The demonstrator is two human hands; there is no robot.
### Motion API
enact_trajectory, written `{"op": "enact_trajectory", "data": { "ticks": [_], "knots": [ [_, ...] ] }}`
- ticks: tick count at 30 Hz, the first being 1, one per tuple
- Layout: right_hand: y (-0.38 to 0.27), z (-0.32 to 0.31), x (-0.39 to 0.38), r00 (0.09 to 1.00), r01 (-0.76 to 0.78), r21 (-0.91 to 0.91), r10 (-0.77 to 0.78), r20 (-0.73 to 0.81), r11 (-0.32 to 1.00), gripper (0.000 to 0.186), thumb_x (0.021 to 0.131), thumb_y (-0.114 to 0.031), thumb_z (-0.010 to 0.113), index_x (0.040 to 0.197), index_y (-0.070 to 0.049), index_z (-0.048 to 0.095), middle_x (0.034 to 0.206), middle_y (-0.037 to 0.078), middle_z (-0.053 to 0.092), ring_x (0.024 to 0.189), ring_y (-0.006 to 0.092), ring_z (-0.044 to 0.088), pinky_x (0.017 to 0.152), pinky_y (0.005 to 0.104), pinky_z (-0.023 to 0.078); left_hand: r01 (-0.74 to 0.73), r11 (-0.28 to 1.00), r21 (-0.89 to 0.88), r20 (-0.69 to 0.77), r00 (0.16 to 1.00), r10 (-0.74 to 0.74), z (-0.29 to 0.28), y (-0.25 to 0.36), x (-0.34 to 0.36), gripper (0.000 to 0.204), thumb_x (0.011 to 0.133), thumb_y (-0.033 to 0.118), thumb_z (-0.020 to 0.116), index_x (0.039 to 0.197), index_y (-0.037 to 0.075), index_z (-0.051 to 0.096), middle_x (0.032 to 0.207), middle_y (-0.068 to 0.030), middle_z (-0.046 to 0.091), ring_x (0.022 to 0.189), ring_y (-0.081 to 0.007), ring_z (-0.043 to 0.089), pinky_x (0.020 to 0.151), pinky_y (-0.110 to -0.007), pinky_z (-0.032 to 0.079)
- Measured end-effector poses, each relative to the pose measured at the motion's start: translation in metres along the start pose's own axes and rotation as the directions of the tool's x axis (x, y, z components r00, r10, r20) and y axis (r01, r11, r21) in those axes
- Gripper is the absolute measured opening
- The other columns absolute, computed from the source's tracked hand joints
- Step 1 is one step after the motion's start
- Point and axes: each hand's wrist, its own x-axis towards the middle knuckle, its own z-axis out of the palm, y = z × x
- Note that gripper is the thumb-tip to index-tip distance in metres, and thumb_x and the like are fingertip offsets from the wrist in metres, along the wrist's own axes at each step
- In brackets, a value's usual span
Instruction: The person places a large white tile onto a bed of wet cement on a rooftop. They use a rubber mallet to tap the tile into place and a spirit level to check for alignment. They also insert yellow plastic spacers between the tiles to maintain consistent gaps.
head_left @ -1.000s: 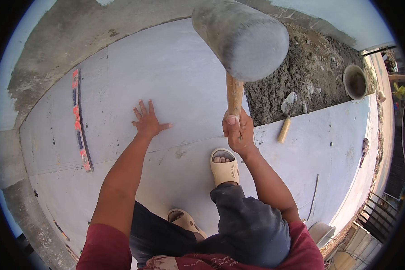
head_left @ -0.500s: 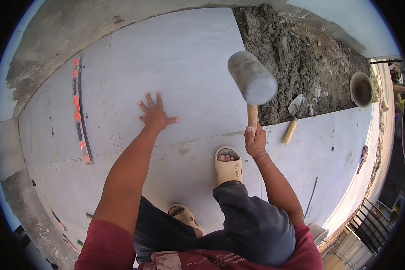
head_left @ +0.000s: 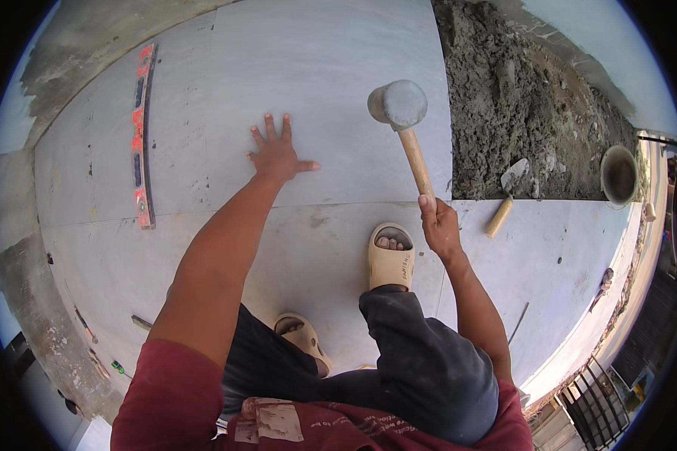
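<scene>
My left hand (head_left: 277,156) lies flat with fingers spread on a large grey tile (head_left: 331,60). In my right hand (head_left: 440,229) is the wooden handle of a rubber mallet (head_left: 399,104), fingers wrapped round its lower end. The mallet's grey head is over the tile, left of the tile's right edge; whether it touches the surface I cannot tell. A trowel (head_left: 498,218) with a wooden handle lies to the right of my right hand, its blade on the rough wet mortar (head_left: 496,90). Left of my left hand, a red spirit level (head_left: 140,139) rests on the tiles.
My sandalled feet (head_left: 391,259) stand on the nearer tiles. A round bucket (head_left: 618,174) is at the mortar's right end. Concrete walls border the far and left sides (head_left: 15,180). Small tools (head_left: 85,325) lie at lower left, and a black metal grate (head_left: 594,395) is at lower right.
The mallet head has swung left and tilted away from my right hand. My left hand stays flat on the tile. The whole view has shifted slightly.
</scene>
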Motion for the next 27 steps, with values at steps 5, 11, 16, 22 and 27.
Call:
{"op": "enact_trajectory", "data": {
  "ticks": [5,11,16,22,27],
  "knots": [
    [-0.131,-0.003,-0.001,0.963,0.243,0.395,-0.27,0.015,0.886,0.054,0.103,-0.049,0.047,0.073,-0.005,0.048,0.055,-0.001,0.045,0.052,0.0063,0.042,0.047,0.0268,0.032,0.027,0.999,-0.033,-0.079,0.996,-0.03,0.099,-0.016,-0.058,0.107,0.094,0.074,0.034,0.156,-0.005,-0.004,0.161,-0.0308,-0.012,0.151,-0.0429,-0.01,0.123,-0.05,0.003],
    [-0.048,0.068,0.023,0.849,0.514,0.094,-0.521,0.084,0.853,0.046,0.101,-0.039,0.053,0.076,0.0,0.049,0.055,0.007,0.046,0.053,0.0157,0.049,0.05,0.0335,0.039,-0.052,0.99,-0.127,-0.04,0.998,0.048,0.127,-0.002,-0.112,0.111,0.093,0.075,0.035,0.154,-0.01,0.0,0.163,-0.0294,-0.008,0.152,-0.0412,-0.008,0.123,-0.05,0.003],
    [-0.107,0.076,0.032,0.907,0.209,-0.014,-0.188,0.378,0.978,0.038,0.101,-0.031,0.058,0.082,0.001,0.049,0.057,0.008,0.044,0.052,0.0136,0.045,0.05,0.0331,0.037,-0.006,0.993,-0.114,-0.012,1.0,0.005,0.134,-0.019,-0.12,0.112,0.092,0.076,0.037,0.154,-0.01,0.0,0.163,-0.0287,-0.007,0.152,-0.0404,-0.008,0.123,-0.049,0.001],
    [-0.048,0.077,0.004,0.848,0.482,0.174,-0.507,0.156,0.859,0.043,0.104,-0.042,0.049,0.085,-0.004,0.053,0.057,-0.002,0.045,0.051,0.0069,0.04,0.047,0.0274,0.035,-0.025,0.994,-0.108,0.024,0.999,0.028,0.119,-0.006,-0.118,0.115,0.09,0.077,0.039,0.154,-0.011,0.0,0.163,-0.0289,-0.008,0.152,-0.0408,-0.008,0.122,-0.052,0.001],
    [-0.053,0.057,0.028,0.947,0.096,0.093,-0.119,0.298,0.991,0.053,0.103,-0.046,0.051,0.076,-0.001,0.053,0.056,0.004,0.047,0.053,0.0137,0.044,0.051,0.0335,0.038,0.027,0.996,-0.08,0.021,0.999,-0.026,0.102,0.006,-0.106,0.116,0.09,0.074,0.046,0.152,-0.015,0.006,0.163,-0.0302,-0.005,0.152,-0.0437,-0.005,0.121,-0.057,0.002]
  ]
}}
